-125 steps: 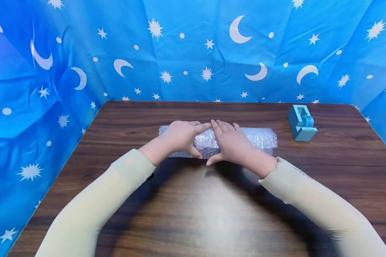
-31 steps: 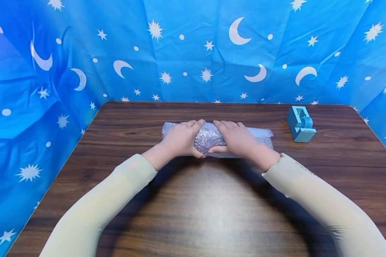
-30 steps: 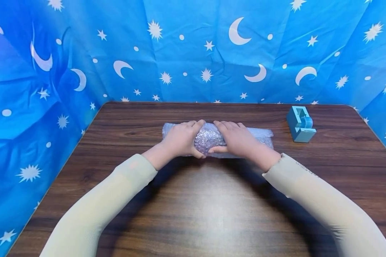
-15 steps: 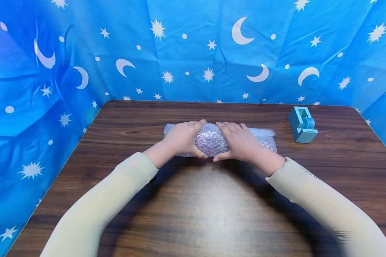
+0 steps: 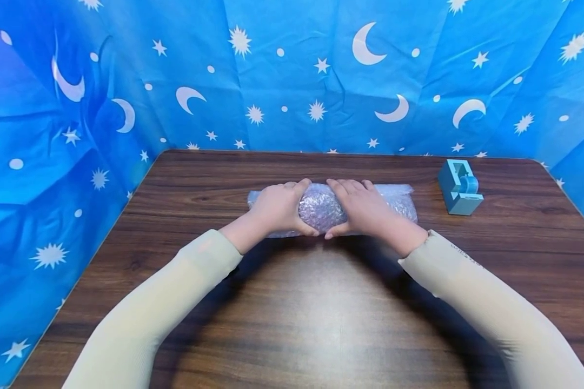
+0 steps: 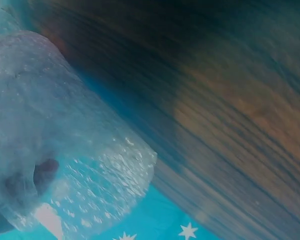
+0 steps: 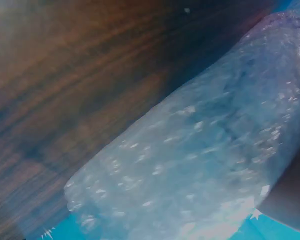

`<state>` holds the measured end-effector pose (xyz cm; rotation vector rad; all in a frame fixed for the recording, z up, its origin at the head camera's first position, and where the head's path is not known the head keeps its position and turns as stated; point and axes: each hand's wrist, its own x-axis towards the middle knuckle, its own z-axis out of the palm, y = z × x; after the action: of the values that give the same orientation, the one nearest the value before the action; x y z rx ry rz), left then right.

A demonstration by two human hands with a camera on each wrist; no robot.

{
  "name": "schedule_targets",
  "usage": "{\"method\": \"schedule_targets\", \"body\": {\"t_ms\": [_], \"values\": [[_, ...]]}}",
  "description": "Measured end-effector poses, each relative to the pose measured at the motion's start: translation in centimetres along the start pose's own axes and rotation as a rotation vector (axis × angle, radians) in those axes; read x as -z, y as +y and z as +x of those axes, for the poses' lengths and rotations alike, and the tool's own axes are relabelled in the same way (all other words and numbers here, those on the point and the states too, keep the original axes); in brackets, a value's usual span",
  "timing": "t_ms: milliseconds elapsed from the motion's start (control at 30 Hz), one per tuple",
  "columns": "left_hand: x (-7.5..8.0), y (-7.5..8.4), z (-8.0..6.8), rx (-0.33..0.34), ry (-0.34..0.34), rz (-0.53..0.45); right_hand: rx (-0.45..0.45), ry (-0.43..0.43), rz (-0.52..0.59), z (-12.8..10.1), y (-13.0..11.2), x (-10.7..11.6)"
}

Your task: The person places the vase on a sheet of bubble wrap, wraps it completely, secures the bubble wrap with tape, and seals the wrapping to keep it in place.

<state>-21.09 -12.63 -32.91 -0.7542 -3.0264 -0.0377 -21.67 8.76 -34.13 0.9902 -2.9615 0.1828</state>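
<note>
A roll of clear bubble wrap [image 5: 321, 206] lies crosswise on the dark wooden table [image 5: 292, 308], a little behind its middle. My left hand [image 5: 278, 208] grips the roll's left half, fingers curled over the top and thumb underneath at the front. My right hand [image 5: 365, 209] grips the right half the same way, close beside the left. The left wrist view shows the roll's open left end [image 6: 75, 165]. The right wrist view shows its right end [image 7: 190, 165]. What is inside the wrap is hidden.
A light blue tape dispenser [image 5: 459, 187] stands at the back right of the table. Blue cloth [image 5: 292, 75] with white moons and stars closes in the back and both sides. Bare wood [image 5: 316, 324] stretches between my arms toward the near edge.
Both hands have stayed on the roll, and their thumbs have drawn in under its front edge. The roll looks a little tighter and has barely shifted.
</note>
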Motion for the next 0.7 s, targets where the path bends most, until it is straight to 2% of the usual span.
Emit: {"method": "schedule_targets", "body": {"t_ms": [167, 367, 700], "values": [[0.3, 1.0, 0.3, 0.094, -0.035, 0.006, -0.045, -0.082, -0.006, 0.9, 0.4, 0.4], [0.1, 2.0, 0.5, 0.216, -0.054, -0.033, -0.052, -0.152, -0.003, 2.2, 0.7, 0.8], [0.2, 2.9, 0.5, 0.321, -0.075, -0.022, -0.055, -0.192, 0.049, 3.6, 1.2, 0.8]]}}
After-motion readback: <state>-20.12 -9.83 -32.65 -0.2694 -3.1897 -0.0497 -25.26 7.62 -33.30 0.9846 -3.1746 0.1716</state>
